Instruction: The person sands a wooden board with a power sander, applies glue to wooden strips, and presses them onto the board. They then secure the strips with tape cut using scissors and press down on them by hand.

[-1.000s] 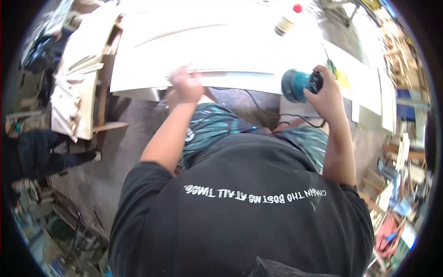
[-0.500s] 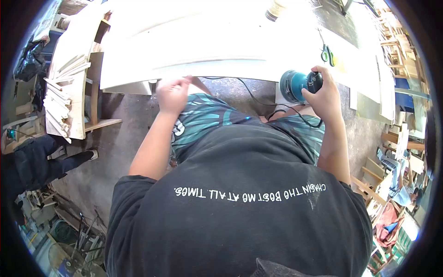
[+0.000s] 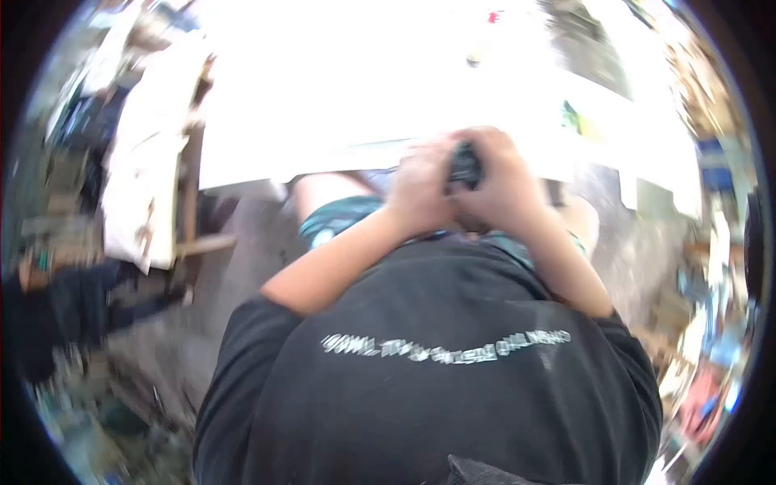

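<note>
Both my hands are together at the near edge of the bright white board [image 3: 283, 121], in front of my lap. My right hand [image 3: 505, 178] is closed around the electric sander [image 3: 465, 167], whose black top shows between the hands. Pressed against the sander's other side is my left hand [image 3: 422, 184], its fingers curled and somewhat blurred. The sander's teal body and its pad are hidden by the hands, and the cord cannot be made out.
Blurred green-handled scissors [image 3: 571, 117] lie on the right part of the work surface. A side bench [image 3: 145, 178] with pale wood strips stands at left. Near it is another person's dark-clothed leg [image 3: 145, 307]. Stacked wood [image 3: 695, 81] fills the far right.
My right hand has brought the sander left to the middle. My left hand has moved right and closed on it. The view has shifted and blurred.
</note>
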The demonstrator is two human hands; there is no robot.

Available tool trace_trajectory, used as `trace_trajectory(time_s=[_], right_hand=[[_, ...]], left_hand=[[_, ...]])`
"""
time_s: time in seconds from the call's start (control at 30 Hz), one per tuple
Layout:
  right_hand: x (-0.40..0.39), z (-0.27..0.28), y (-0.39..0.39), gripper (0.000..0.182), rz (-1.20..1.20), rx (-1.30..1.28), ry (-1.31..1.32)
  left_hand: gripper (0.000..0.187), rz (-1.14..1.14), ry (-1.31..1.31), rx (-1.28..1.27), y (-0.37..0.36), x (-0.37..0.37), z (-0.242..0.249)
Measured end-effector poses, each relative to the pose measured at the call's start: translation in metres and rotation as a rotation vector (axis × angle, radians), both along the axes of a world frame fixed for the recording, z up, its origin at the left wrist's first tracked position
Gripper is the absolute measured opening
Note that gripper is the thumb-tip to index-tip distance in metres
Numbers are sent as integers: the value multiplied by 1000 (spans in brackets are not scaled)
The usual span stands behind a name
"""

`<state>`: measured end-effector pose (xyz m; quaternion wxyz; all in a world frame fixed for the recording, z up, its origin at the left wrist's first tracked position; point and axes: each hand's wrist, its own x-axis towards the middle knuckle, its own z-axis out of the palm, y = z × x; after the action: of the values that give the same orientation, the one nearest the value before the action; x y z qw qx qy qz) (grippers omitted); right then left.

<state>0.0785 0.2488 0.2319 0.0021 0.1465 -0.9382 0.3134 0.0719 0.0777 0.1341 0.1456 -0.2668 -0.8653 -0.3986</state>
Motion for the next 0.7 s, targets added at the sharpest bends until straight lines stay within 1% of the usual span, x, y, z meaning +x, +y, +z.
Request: trace_trajectory(time_s=[0.03, 0.07, 0.1, 0.2, 0.23, 0.3, 0.37, 0.4, 0.43, 0.47, 0.5, 0.53, 0.6, 0.63, 0.67, 0.7], right_hand=[[3, 3, -8, 55, 12, 14, -28], [8, 3, -11, 55, 85, -2, 20], [10, 0, -12, 60, 95, 16, 63], [13, -2, 1, 63, 170, -50, 61], [14, 0, 5, 65, 183, -60, 57], [18, 3, 14, 71, 236, -133, 76], [24, 18, 20, 76, 243, -260, -50], [20, 10, 21, 78, 281, -322, -12], [22, 11, 21, 79, 243, -294, 29], [21, 3, 26, 81, 233, -271, -7], [20, 8, 32, 80, 203, -200, -170], [15, -8, 38, 66, 238, -176, -182], [8, -23, 28, 55, 309, -144, -259], [3, -31, 30, 50, 332, -124, -295], [-1, -43, 21, 41, 346, -120, -277], [-6, -52, 14, 42, 343, -96, -296]], left_hand=[[68, -16, 36, 32, -2, -3, 0], [58, -119, -58, 19, -7, -12, -7], [51, -130, -120, 15, -10, -12, -8], [44, -30, 69, -107, -3, -4, 2], [47, 3, 73, -153, -1, -3, 0], [52, 48, 44, -110, -7, -2, -7], [57, 78, 96, -97, -26, 3, 1], [66, 117, 92, -112, -44, 2, -8], [68, 208, 68, 23, -58, 1, -1], [70, 293, 52, 169, -71, 0, 6], [71, 408, 57, 171, -85, 1, 16], [71, 521, 57, 175, -98, 2, 25], [67, 696, 140, 228, -117, -3, 71], [64, 742, 183, 368, -127, -8, 84], [63, 776, 260, 394, -140, -8, 102], [63, 809, 337, 416, -157, -6, 119]])
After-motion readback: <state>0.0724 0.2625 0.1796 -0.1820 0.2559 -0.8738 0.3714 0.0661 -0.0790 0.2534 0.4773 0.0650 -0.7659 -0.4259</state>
